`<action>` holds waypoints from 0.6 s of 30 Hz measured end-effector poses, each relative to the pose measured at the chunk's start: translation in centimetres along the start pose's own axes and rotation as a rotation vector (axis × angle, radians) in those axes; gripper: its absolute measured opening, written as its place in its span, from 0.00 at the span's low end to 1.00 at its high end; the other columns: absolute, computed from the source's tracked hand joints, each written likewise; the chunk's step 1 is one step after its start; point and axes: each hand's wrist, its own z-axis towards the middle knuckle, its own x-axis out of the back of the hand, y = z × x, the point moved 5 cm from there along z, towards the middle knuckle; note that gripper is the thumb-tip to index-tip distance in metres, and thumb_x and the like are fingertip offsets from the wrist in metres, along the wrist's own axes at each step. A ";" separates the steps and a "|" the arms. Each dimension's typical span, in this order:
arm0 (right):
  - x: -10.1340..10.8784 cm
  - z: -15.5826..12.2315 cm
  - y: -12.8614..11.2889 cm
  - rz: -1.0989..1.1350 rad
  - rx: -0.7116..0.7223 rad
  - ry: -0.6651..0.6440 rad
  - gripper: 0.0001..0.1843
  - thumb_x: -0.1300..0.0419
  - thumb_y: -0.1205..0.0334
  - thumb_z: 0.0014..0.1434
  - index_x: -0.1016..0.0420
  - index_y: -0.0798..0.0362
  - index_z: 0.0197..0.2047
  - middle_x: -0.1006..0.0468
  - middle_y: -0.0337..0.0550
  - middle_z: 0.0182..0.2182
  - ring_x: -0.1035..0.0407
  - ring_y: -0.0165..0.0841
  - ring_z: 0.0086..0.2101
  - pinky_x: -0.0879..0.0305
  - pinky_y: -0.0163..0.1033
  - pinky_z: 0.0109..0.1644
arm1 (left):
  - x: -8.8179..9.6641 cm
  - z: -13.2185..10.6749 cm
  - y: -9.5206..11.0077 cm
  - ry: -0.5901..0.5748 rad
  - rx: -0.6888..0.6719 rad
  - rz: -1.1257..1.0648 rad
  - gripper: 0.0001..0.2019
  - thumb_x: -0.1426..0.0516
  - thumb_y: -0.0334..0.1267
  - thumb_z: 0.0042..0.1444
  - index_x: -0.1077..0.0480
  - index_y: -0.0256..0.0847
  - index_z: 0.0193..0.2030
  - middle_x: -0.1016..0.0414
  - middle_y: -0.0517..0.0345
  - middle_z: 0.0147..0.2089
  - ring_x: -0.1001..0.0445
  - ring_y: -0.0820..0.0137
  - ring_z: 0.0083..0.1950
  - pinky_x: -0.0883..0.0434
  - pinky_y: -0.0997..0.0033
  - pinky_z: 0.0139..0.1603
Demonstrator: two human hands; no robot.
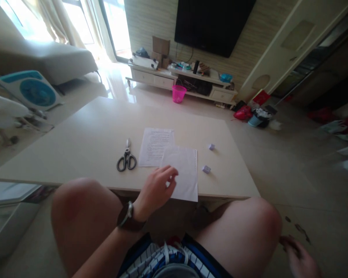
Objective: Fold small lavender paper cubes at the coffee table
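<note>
My left hand, with a dark-strapped watch on its wrist, hovers at the left edge of a blank white sheet of paper. Its fingers are loosely bent, thumb apart, with nothing seen between them. The sheet overlaps a printed page and reaches past the table's near edge. Scissors with black handles lie left of the papers, blades pointing away. To the right sit two small folded or crumpled paper pieces, one nearer and one farther. Low beside my right knee, my right hand hangs half curled, away from the table.
The pale table spans the space before my knees. Beyond it stand a pink basket, a low white cabinet and a wall-mounted television. A blue-and-white fan is at left; bags and a basket sit on the floor at right.
</note>
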 end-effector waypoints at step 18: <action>-5.1 1.7 -34.6 0.008 1.399 -0.243 0.10 0.42 0.71 0.63 0.25 0.49 0.45 0.22 0.46 0.42 0.25 0.35 0.42 0.28 0.38 0.45 | -5.3 4.9 -5.3 -0.661 -0.040 0.155 0.20 0.42 0.36 0.60 0.30 0.40 0.60 0.29 0.46 0.62 0.30 0.56 0.63 0.30 0.59 0.60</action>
